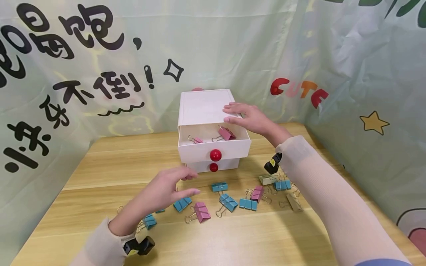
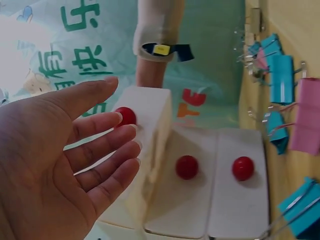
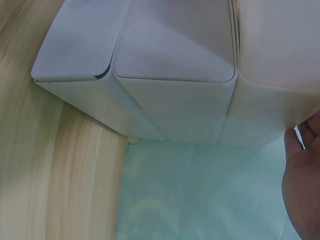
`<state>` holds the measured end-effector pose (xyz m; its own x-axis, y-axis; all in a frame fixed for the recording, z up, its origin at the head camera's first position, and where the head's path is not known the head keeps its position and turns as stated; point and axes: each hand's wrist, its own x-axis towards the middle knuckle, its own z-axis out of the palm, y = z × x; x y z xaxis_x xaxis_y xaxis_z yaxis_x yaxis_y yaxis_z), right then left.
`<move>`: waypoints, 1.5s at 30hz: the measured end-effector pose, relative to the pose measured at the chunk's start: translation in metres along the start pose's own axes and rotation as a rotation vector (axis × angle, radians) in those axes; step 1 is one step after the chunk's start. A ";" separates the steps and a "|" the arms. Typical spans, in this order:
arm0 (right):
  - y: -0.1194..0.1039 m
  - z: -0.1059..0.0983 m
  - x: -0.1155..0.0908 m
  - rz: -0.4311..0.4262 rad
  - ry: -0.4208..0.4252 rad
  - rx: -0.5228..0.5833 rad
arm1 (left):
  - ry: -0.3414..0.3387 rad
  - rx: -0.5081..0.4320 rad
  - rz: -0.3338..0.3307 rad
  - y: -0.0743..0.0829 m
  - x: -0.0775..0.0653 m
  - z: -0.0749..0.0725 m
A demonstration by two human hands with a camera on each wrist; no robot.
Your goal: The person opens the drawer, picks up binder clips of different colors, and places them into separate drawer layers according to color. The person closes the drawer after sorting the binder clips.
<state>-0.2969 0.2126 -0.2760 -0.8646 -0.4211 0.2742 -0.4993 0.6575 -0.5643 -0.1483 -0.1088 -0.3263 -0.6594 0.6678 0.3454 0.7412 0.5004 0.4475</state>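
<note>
A small white cabinet (image 1: 206,107) with red-knobbed drawers stands on the table, its top drawer (image 1: 196,152) pulled out. Inside that drawer lie pink binder clips (image 1: 227,133). My right hand (image 1: 249,117) rests on the right side of the cabinet's top, fingers extended; in the right wrist view it shows at the cabinet's edge. Palm turned inward, my left hand (image 1: 164,188) hovers in front of the cabinet, holding nothing. The left wrist view shows its fingers loosely spread, overlapping the red knob (image 2: 126,116) of the pulled-out drawer.
Loose binder clips lie across the wooden table (image 1: 233,236) before the cabinet: several blue ones (image 1: 228,202), a pink clip (image 1: 201,212) near my left hand, and yellowish clips (image 1: 294,202) on the right. A printed cloth (image 1: 226,44) hangs behind.
</note>
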 end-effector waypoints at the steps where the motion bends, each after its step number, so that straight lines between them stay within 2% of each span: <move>1: 0.000 0.000 0.000 0.001 -0.004 -0.003 | -0.012 -0.007 -0.017 0.000 -0.001 0.002; 5: -0.001 -0.004 0.001 -0.003 -0.022 -0.042 | -0.042 -0.012 -0.058 -0.001 -0.005 0.012; 13: -0.012 -0.012 0.005 -0.032 -0.095 -0.182 | -0.090 0.013 -0.084 -0.002 -0.011 0.030; 22: -0.013 -0.015 0.007 -0.063 -0.040 -0.150 | -0.111 0.070 -0.057 -0.006 -0.011 0.038; 32: -0.013 -0.011 0.004 -0.015 -0.046 -0.122 | -0.218 0.146 -0.087 -0.009 -0.017 0.055; 37: -0.011 -0.010 0.004 -0.012 -0.049 -0.126 | -0.296 0.191 -0.050 -0.011 -0.019 0.062; 45: -0.012 -0.012 0.006 -0.012 -0.065 -0.121 | -0.349 0.238 -0.026 -0.012 -0.019 0.073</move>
<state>-0.2963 0.2094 -0.2587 -0.8551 -0.4661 0.2268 -0.5158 0.7214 -0.4620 -0.1353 -0.0875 -0.3979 -0.6265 0.7792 0.0180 0.7600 0.6057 0.2358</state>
